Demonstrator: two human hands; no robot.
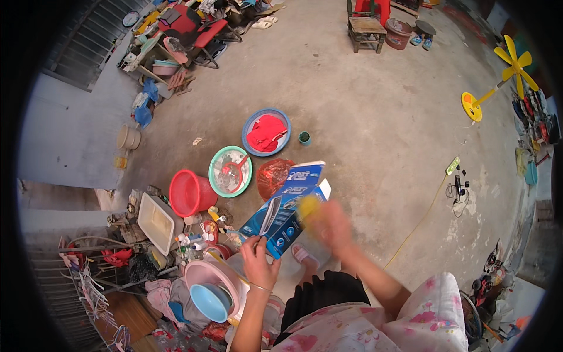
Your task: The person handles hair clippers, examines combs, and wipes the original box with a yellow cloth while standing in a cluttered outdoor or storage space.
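My left hand (261, 264) grips the lower end of a blue printed cardboard box (286, 207), which tilts up and away from me. At the far end a blue flap (307, 175) and a white side flap (325, 189) stand out. My right hand (335, 228), blurred by motion, is just right of the box. In its fingers is a yellow object (310, 212), too blurred to identify. It overlaps the box's right side in view; whether they touch is unclear. A red plastic bag (269, 178) lies on the floor beyond the box, partly hidden by it.
Washing basins stand ahead: a blue one (246, 147) with red cloth and a green one (212, 178) holding a red ladle (239, 169). A red bucket (187, 193) and white tub (154, 224) are left. A yellow cable (414, 227) runs along the right-hand floor to a power strip (452, 165).
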